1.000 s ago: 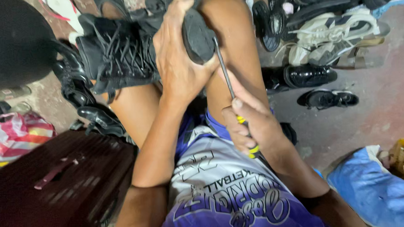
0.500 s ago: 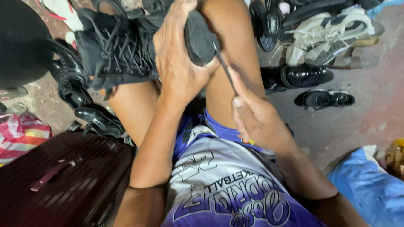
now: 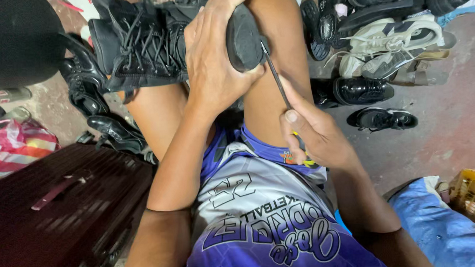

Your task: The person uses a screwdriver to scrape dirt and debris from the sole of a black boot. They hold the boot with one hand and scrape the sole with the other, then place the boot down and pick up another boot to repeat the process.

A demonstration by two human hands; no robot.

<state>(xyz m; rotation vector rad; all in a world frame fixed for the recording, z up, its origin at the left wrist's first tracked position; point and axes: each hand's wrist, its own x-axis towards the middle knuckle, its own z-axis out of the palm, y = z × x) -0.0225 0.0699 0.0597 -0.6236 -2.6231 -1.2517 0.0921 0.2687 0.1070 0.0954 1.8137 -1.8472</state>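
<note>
Rough grey concrete floor (image 3: 453, 122) lies around you, strewn with shoes. Your left hand (image 3: 212, 64) has its fingers (image 3: 217, 7) wrapped tight over a black lace-up boot (image 3: 151, 43), thumb pressed near the heel (image 3: 243, 38), which is smooth, dark and rounded. The boot rests across your bare knees, sole end turned toward you, its laces criss-crossed and loose over matte leather. Your right hand (image 3: 313, 132) has its fingers pinched shut on a thin tool (image 3: 276, 80): a slim dark metal shaft with a yellow handle mostly hidden in the palm. The shaft's tip touches the heel's right edge. Beyond your right knee sit glossy black dress shoes (image 3: 360, 89) and scuffed white sneakers (image 3: 390, 47). A ribbed maroon suitcase (image 3: 52, 213) lies at your left, blue cloth (image 3: 449, 236) at your right.
</note>
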